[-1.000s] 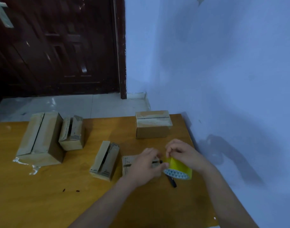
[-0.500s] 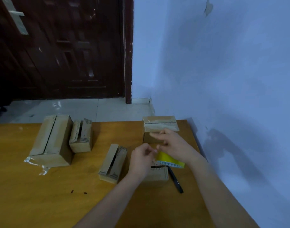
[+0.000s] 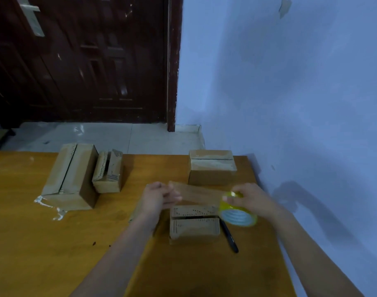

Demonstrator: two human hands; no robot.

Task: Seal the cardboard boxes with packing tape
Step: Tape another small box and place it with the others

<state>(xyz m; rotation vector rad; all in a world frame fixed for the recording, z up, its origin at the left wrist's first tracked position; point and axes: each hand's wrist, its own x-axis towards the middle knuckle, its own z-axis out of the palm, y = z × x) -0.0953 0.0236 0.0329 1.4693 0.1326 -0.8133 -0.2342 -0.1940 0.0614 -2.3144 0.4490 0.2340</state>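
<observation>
Step in hand: drawing out a length of tape. Left hand [image 3: 157,199] pinches the free end of the tape strip [image 3: 197,192]; right hand [image 3: 250,200] grips the yellow tape roll [image 3: 236,213], hands held apart with the strip stretched between them above the small box [image 3: 194,222] on the surface [image 3: 44,243]. That box's top seam looks open. Black pen [image 3: 229,236] lies just beside it. Next move, as I judge: lower the strip along the seam, press down, then cut or tear at the roll.

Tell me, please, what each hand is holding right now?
Left hand: closed, pinching the free end of the tape strip.
Right hand: closed on the yellow tape roll.
</observation>
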